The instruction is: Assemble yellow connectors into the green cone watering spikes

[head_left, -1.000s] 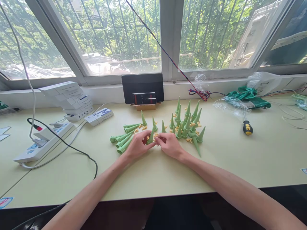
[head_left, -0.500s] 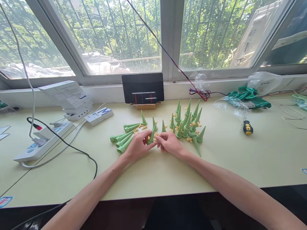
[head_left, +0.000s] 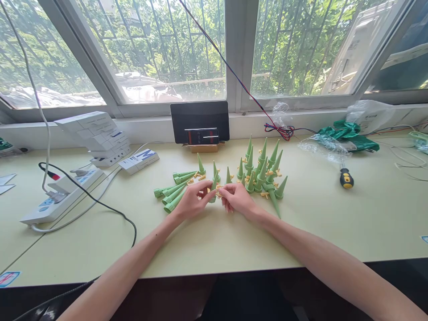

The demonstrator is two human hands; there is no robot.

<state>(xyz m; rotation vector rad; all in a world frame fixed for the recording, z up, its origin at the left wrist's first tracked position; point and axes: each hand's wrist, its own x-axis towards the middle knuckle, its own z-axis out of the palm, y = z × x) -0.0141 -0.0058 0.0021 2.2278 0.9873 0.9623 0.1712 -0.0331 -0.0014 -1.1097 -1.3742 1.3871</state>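
My left hand (head_left: 193, 199) is closed around a green plastic plant-watering spike (head_left: 215, 179), whose pointed end sticks up above the fingers. Close beside it, my right hand (head_left: 239, 201) pinches a small yellow valve piece (head_left: 218, 191) at the spike's side; fingertips partly hide where the two meet. To the right of my hands stands a cluster of green spikes (head_left: 261, 176), several with yellow valves fitted. Longer green pieces (head_left: 174, 196) lie to the left near loose yellow valves (head_left: 201, 178). A few single spikes (head_left: 201, 165) stand behind my hands.
At the back, a phone (head_left: 202, 136) leans against a black tablet (head_left: 200, 117). White boxes (head_left: 138, 161) and a power strip (head_left: 60, 200) with cables occupy the left side. A screwdriver (head_left: 346, 178) and a green plastic bag (head_left: 354, 136) lie at the right.
My left thumb has risen toward the yellow valve at the spike's side. My right hand stays nearly in place, and the view has shifted very slightly.
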